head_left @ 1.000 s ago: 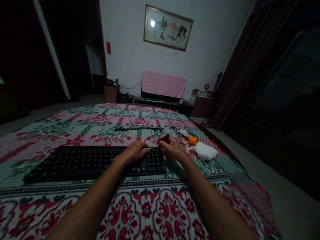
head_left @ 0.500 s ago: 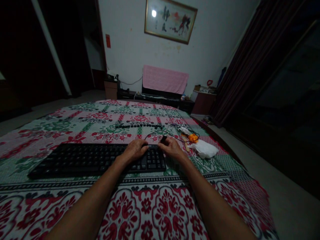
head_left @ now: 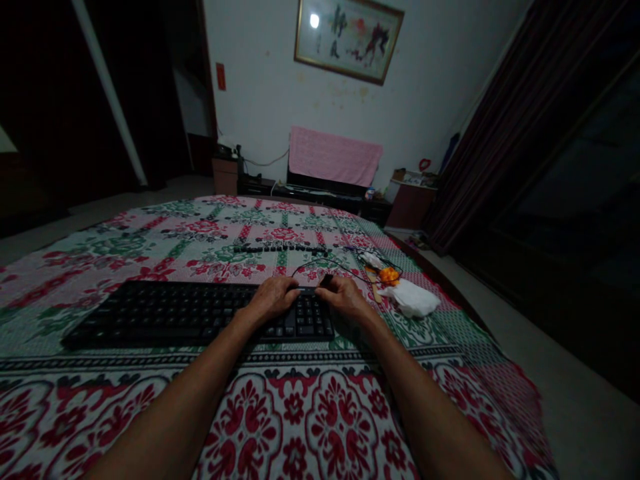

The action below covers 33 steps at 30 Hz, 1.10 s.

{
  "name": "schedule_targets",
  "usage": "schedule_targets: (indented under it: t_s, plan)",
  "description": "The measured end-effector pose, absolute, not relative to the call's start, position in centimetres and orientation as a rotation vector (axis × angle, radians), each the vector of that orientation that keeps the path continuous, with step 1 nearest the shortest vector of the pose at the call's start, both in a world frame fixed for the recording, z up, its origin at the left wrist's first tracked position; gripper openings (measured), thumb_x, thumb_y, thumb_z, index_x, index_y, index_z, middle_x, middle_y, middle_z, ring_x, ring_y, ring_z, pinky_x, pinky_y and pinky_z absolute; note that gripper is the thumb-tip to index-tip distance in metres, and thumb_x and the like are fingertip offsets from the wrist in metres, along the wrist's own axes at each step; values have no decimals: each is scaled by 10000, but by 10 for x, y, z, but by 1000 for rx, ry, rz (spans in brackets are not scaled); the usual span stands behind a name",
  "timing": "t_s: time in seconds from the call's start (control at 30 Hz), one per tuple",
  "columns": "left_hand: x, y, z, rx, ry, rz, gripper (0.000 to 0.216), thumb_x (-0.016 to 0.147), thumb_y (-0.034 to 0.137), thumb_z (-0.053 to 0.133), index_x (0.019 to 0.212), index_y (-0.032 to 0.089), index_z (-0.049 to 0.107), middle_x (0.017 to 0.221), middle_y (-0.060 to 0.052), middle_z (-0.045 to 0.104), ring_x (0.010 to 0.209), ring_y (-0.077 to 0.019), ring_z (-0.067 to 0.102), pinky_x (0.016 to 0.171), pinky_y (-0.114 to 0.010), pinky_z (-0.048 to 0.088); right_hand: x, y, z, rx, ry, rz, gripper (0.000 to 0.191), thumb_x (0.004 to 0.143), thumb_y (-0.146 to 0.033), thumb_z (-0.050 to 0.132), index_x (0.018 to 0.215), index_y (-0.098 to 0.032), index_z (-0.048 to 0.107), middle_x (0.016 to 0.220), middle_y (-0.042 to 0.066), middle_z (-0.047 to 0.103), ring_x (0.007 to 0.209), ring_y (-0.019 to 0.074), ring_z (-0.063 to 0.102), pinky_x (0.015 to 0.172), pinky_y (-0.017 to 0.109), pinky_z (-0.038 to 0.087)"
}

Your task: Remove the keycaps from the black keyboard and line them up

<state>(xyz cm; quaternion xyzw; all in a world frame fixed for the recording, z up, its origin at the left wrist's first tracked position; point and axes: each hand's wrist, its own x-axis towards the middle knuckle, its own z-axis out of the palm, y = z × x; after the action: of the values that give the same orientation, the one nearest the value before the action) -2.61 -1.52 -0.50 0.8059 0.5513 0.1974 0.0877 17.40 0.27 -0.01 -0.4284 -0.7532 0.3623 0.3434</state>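
A black computer keyboard (head_left: 175, 313) lies flat across the patterned tablecloth (head_left: 300, 427). My left hand (head_left: 275, 297) grips its back edge near the number pad, thumb in front and fingers bent over behind. My right hand (head_left: 345, 295) is at the back right corner, its thumb and fingers closed on a small black piece (head_left: 327, 281), too dark to name. A thin black cable (head_left: 320, 262) arcs behind both hands towards the right. Behind the keyboard stretches a row of small black keycaps (head_left: 280, 249).
Right of my right hand lie a crumpled white tissue (head_left: 414, 299), an orange lump (head_left: 389, 275), a flat wooden stick (head_left: 374, 285) and another white wad (head_left: 371, 259). The table's edge curves along the right. Beyond it, a pink towel (head_left: 334, 157) covers a screen on a low cabinet.
The whole view has shifted slightly as the head moved. Both hands stay at the same places on the keyboard, with hardly any visible motion.
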Motion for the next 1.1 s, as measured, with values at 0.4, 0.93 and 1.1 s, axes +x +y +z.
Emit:
schedule_targets:
  t_s: [0.4,0.93,1.1]
  plan:
    - [-25,-17,-3,2410,1643,567,357,828,381,374,1037,205,605,1007,-65,649,960,-208,576,825,-296,417,177,11,-8,-1022,-2092,883,227,752,-342,558,774,-128,629,659,-4,572,597,103,505,522,194,366]
    - [-30,-28,15,2411,1489,181,894,563,759,474,1263,204,426,1260,-117,479,1161,-298,431,982,-411,306,153,-5,4,-1249,-2169,407,155,769,-247,477,678,-153,560,594,-9,552,541,94,470,503,198,291]
    - [-26,-31,14,2441,1497,-3,1155,436,813,492,1360,161,259,1404,-169,298,1301,-337,216,1051,-496,134,151,-6,5,-1239,-2165,363,286,827,-327,420,619,-158,518,571,-2,526,525,95,450,501,209,273]
